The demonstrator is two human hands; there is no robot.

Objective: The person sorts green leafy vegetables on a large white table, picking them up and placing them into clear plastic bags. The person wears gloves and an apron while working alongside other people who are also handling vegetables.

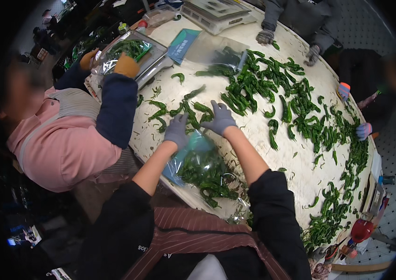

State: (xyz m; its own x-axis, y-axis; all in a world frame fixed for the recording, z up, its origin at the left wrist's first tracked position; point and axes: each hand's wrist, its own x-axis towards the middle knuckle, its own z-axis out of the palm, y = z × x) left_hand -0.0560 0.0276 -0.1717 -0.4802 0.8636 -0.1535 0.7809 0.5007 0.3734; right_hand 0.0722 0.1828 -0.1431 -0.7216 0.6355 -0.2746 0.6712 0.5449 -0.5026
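My left hand (177, 131), in a grey glove, rests with its fingertips at a small group of green peppers (191, 113) on the white tabletop. Across from it, my right hand (221, 119), gloved alike, has its thumb and fingers spread at the right side of those peppers. Neither palm holds anything that I can see. Below both hands, between my forearms, lies a clear plastic bag (201, 164) with a blue-green printed part, filled with green peppers. Its upper end reaches toward my fingers.
A large heap of green peppers (250, 84) spreads rightward. Beyond my hands lies another printed bag (215, 52). At left, a person in pink (68, 150) handles a bag of peppers (124, 50) on a scale (154, 66). A second scale (215, 15) stands behind. Gloved co-workers' hands (265, 36) rest along the far edge.
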